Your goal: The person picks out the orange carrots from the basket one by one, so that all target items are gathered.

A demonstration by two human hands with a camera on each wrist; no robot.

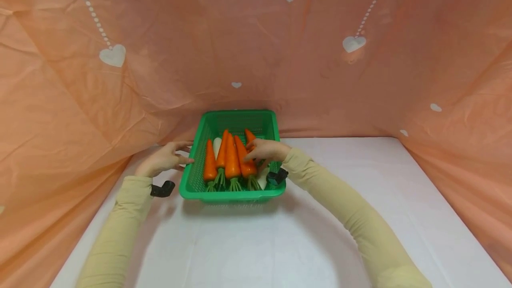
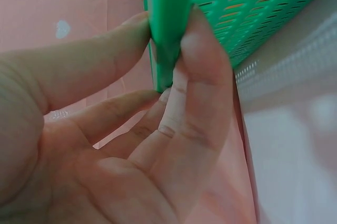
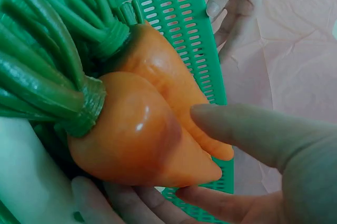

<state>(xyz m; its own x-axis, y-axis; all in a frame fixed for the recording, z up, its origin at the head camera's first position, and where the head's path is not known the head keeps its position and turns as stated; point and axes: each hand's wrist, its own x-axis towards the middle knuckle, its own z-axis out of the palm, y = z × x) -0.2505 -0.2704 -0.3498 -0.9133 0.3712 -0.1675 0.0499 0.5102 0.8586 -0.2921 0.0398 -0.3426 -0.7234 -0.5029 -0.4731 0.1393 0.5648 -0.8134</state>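
A green plastic basket (image 1: 232,195) holds several orange carrots (image 1: 232,159) with green stem ends, along with white vegetables (image 1: 217,146) partly hidden among them. My left hand (image 1: 162,160) pinches the basket's left rim; in the left wrist view the thumb lies on one side of the rim (image 2: 171,19) and the fingers on the other. Inside the basket at the right, my right hand (image 1: 267,149) is around the rightmost front carrot (image 3: 139,129). Its fingers lie along that carrot's side, while the straight thumb appears held off its surface. Another carrot (image 1: 250,135) lies behind this hand.
The basket stands on a white-covered table (image 1: 240,252), near its back edge. A peach cloth (image 1: 240,48) with white hearts hangs behind and at both sides. Black cameras (image 1: 162,189) are strapped at both wrists.
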